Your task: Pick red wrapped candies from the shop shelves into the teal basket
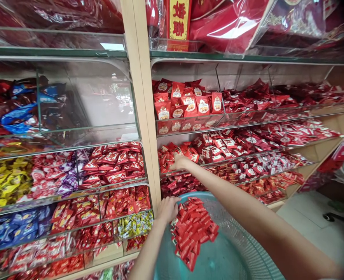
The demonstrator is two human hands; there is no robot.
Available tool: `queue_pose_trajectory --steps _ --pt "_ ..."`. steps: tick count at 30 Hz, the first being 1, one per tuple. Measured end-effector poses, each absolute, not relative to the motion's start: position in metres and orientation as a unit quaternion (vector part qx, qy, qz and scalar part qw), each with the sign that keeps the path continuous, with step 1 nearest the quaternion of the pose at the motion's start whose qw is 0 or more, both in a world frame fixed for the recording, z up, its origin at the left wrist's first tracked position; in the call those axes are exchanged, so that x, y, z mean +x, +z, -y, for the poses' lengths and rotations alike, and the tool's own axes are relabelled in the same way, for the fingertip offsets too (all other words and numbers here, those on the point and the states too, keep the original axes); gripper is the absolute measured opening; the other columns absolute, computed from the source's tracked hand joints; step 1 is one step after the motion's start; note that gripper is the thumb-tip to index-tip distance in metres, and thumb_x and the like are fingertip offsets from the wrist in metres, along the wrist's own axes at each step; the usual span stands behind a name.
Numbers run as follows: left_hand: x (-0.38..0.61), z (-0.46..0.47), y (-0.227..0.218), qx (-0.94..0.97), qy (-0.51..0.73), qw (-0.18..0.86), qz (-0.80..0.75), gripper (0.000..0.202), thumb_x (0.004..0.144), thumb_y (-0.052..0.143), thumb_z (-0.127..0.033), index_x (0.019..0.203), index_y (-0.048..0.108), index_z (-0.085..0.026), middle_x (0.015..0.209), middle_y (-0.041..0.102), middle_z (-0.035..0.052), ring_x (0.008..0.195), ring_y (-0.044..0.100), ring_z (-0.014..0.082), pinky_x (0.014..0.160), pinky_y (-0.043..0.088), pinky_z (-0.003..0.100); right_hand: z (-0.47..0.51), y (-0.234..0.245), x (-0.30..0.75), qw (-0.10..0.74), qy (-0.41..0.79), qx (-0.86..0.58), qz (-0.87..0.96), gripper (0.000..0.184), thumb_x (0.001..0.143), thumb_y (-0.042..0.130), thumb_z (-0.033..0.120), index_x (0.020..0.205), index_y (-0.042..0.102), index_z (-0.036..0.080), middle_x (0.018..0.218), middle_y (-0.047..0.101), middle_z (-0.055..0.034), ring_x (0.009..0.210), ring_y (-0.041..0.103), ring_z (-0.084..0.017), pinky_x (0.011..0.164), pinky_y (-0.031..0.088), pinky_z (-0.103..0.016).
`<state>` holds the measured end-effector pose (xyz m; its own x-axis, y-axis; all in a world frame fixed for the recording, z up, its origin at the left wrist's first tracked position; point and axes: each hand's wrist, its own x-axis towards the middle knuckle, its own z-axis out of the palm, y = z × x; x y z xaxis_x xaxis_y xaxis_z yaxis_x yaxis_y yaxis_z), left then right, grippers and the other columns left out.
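A large teal plastic basket [227, 256] stands below the shelves, with a pile of small red packets [193, 229] lying in it on the left side. My left hand [168, 210] is closed over the basket's left rim, beside the pile. Further up, my right hand [182, 162] reaches into a shelf compartment of red packets [193, 153], just right of the wooden post. Its thumb and a finger show apart over those packets; the other fingers are partly hidden.
A wooden post [144, 89] divides the shelving. Glass-fronted bins at left hold yellow packets [11, 181], blue packets [14, 227] and red ones [115, 161]. More red packets [189, 101] fill the upper right bin. Tiled floor [302, 217] shows at right.
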<state>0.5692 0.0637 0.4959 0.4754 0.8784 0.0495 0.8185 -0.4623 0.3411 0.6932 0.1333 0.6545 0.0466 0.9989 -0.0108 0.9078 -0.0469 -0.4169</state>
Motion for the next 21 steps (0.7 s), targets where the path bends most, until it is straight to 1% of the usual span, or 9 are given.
queue_pose_trajectory --steps 2,4,7,10,13,17,21 --pt "0.569 -0.063 0.496 0.846 0.11 0.139 -0.503 0.041 0.081 0.037 -0.018 0.115 0.055 -0.031 0.114 0.06 -0.0022 0.103 0.053 0.0162 0.091 0.038 0.028 -0.134 0.653 0.698 0.164 0.167 -0.704 0.67 0.066 0.051 0.075 0.03 0.109 0.051 0.009 0.093 0.064 -0.0128 0.079 0.06 -0.022 0.064 0.044 -0.029" --pt "0.569 -0.063 0.497 0.846 0.111 0.144 -0.502 0.042 0.081 0.037 -0.017 0.116 0.055 -0.031 0.114 0.06 -0.0023 0.103 0.053 0.0165 0.091 0.038 0.028 -0.134 0.651 0.702 0.184 0.184 -0.697 0.668 0.064 0.049 0.076 0.029 0.105 0.053 0.011 0.088 0.065 -0.0086 0.072 0.06 -0.018 0.06 0.044 -0.025" --pt "0.57 -0.062 0.499 0.843 0.106 0.148 -0.506 0.042 0.081 0.038 -0.017 0.116 0.055 -0.031 0.115 0.059 -0.002 0.102 0.053 0.0168 0.091 0.038 0.029 -0.135 0.647 0.709 0.226 0.198 -0.686 0.663 0.061 0.055 0.073 0.021 0.111 0.05 0.012 0.078 0.065 -0.003 0.062 0.058 -0.013 0.054 0.042 -0.021" --pt "0.57 -0.063 0.499 0.841 0.101 0.143 -0.512 0.04 0.081 0.038 -0.018 0.116 0.055 -0.03 0.114 0.059 -0.0011 0.103 0.053 0.0169 0.091 0.038 0.028 -0.138 0.641 0.714 0.276 0.191 -0.678 0.654 0.055 0.063 0.064 0.013 0.115 0.047 0.011 0.07 0.064 -0.0003 0.059 0.057 -0.012 0.054 0.041 -0.02" --pt "0.569 -0.064 0.496 0.843 0.098 0.133 -0.512 0.039 0.082 0.039 -0.019 0.115 0.055 -0.032 0.112 0.06 -0.0005 0.103 0.053 0.0167 0.091 0.038 0.028 -0.141 0.637 0.718 0.327 0.17 -0.666 0.648 0.045 0.065 0.059 0.01 0.11 0.052 0.011 0.072 0.062 -0.0008 0.062 0.056 -0.012 0.056 0.041 -0.02" --pt "0.569 -0.066 0.493 0.84 0.097 0.128 -0.519 0.039 0.082 0.039 -0.021 0.115 0.054 -0.033 0.11 0.061 0.0004 0.102 0.055 0.0175 0.09 0.039 0.029 -0.136 0.642 0.719 0.392 0.135 -0.621 0.665 0.034 0.072 0.052 0.012 0.106 0.054 0.012 0.073 0.06 -0.0005 0.066 0.054 -0.011 0.063 0.042 -0.022" --pt "0.569 -0.065 0.496 0.84 0.095 0.139 -0.516 0.039 0.082 0.038 -0.019 0.115 0.055 -0.031 0.112 0.061 0.0 0.102 0.054 0.017 0.091 0.039 0.029 -0.109 0.654 0.722 0.46 0.086 -0.541 0.699 0.03 0.08 0.045 0.018 0.109 0.052 0.018 0.087 0.059 -0.0015 0.076 0.054 -0.012 0.075 0.043 -0.025"
